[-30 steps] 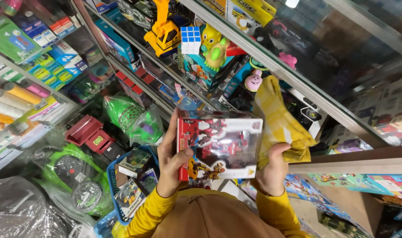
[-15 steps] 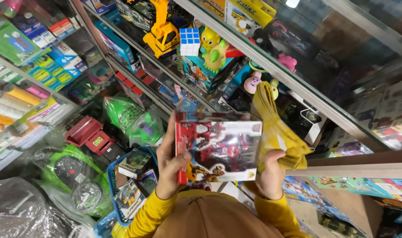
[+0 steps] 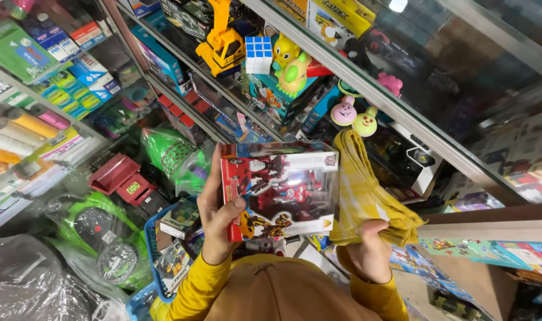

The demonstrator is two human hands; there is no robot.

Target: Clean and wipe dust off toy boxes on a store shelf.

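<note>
In front of the toy shelves, the left hand clamps the red toy box by its edge, while the right hand grips a yellow cloth just beside it.

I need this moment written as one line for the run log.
left hand: holds toy box | right hand: holds yellow cloth beside box | setting: toy shelves

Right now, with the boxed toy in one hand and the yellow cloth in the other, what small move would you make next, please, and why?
Probably bring the yellow cloth in the right hand onto the toy box: the left hand grips the box's left edge, leaving its clear front bare, and the cloth hangs just beside it.
</note>
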